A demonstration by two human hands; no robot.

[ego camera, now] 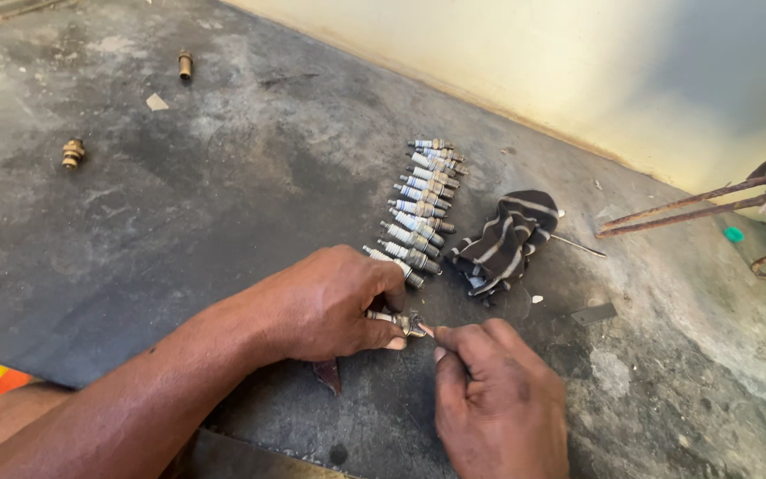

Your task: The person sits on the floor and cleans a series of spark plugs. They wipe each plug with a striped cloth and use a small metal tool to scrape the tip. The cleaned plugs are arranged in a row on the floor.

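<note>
1. Toward the far left corner of the dark, stained floor, a brass fitting [73, 153] is lying on its own, with a second small brass piece [185, 64] farther back and a pale scrap [157, 102] between them.
2. The left hand [325, 306] is reaching in from the near left edge, its fingers curling tightly around a spark plug [394, 318] and pinching it just above the floor, tip pointing right.
3. The right hand [498, 399] is coming in from the near edge, fingers closed narrowly on a thin tool [425, 329] whose end is touching the plug's tip; what kind of tool it is cannot be told.
4. The step in hand appears to be cleaning or scraping the plug's tip; the next move seems to call for a steady grip and small, careful strokes.
5. Just beyond the left hand, a row of spark plugs [420, 208] is lying side by side, running away toward the wall.
6. Beside the row on the right, a striped rag [505, 239] is lying crumpled.
7. At the right edge, rusty metal rods [689, 206] are jutting in, with a small green cap [733, 234] near them.
8. A pale yellow wall [578, 62] is meeting the floor along the far edge.
</note>
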